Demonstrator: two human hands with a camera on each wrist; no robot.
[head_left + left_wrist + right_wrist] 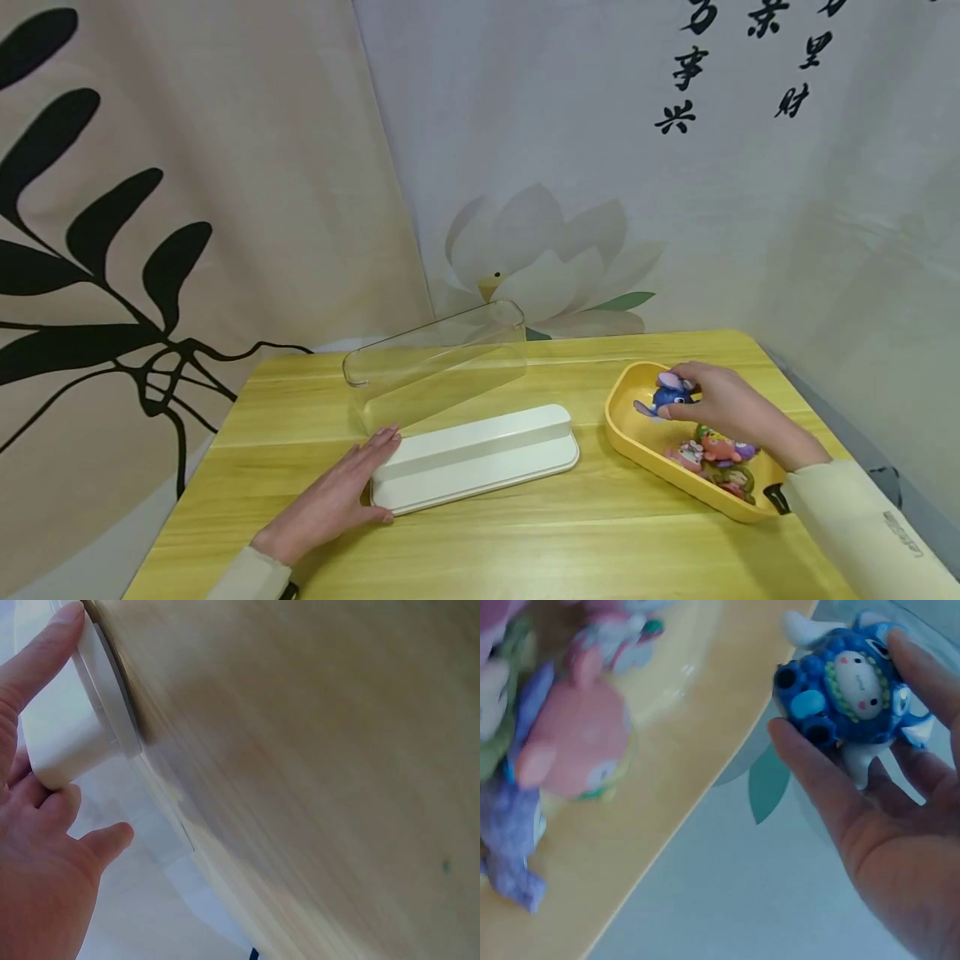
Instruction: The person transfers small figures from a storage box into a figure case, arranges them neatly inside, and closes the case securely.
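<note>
My right hand (716,404) pinches a blue figurine (855,686) with large pale ears and a small white face, above the far part of a yellow tray (648,454). Lower in that tray lie several other figurines, among them a pink one (589,735) and a purple one (514,825). On the left, my left hand (341,496) holds the left end of a white stepped base (480,458). Its thumb lies along the front edge while the other fingers reach round the back, as the left wrist view shows.
Behind the white base, a clear plastic cover (442,367) stands on the wooden table (525,542), near its back edge. A printed curtain (562,167) with a lotus and dark leaves hangs right behind the table.
</note>
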